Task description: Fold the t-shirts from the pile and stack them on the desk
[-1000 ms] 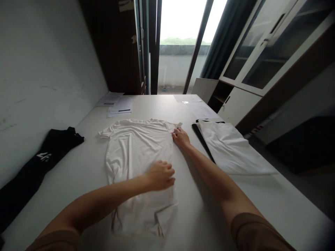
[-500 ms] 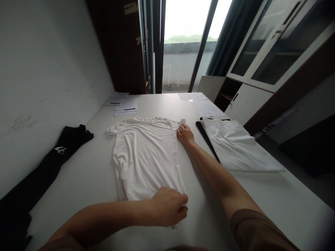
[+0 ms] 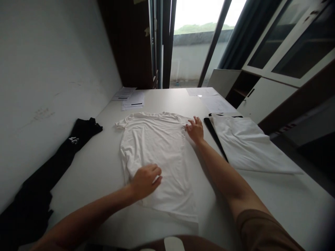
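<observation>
A white T-shirt (image 3: 162, 150) lies spread out on the white table (image 3: 86, 181), collar toward the far end, with creases across its front and along its left side. My left hand (image 3: 146, 180) is over the lower left part of the shirt, fingers loosely bent and thumb apart, gripping nothing. Whether it touches the cloth I cannot tell. By the shirt's right sleeve is my right hand (image 3: 195, 129), its fingers spread and the tips at the sleeve's edge. Part of the shirt's lower left edge is hidden behind my left hand and forearm.
Folded white cloth (image 3: 243, 143) lies over a black piece (image 3: 216, 137) on the right. Along the left wall stretches a black garment (image 3: 60, 162) with a white print. Paper sheets (image 3: 133, 99) and more papers (image 3: 217, 104) rest at the far end. White cabinets (image 3: 274, 97) stand beyond the table's right side.
My left hand has moved left and away from me, from the shirt's lower right corner onto its front, and opened. My right hand's fingers have spread off the sleeve. The view has shifted slightly.
</observation>
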A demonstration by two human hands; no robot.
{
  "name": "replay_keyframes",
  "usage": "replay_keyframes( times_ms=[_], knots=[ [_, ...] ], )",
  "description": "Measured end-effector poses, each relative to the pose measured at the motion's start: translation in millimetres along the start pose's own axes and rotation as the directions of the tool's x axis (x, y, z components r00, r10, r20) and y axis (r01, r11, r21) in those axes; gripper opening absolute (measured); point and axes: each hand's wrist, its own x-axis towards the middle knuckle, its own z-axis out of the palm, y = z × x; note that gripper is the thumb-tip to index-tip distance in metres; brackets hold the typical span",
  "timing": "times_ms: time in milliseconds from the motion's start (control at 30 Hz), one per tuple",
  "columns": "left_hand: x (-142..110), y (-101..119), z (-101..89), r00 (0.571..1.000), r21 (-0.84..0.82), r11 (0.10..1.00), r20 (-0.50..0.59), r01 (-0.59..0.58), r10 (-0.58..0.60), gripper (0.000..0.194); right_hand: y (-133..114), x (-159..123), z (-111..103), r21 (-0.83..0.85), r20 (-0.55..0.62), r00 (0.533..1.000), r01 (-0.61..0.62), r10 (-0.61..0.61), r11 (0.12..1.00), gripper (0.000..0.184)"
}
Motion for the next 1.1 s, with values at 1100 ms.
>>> replay_keyframes(
  times_ms=[1100],
  knots=[
    [-150,-110,-66.9,0.77,0.257,0.833,0.32,0.49,-0.552,0.025,-42,-20,10,-0.147,0.381,0.923,0.124,-0.059,0.981,0.042]
  ],
)
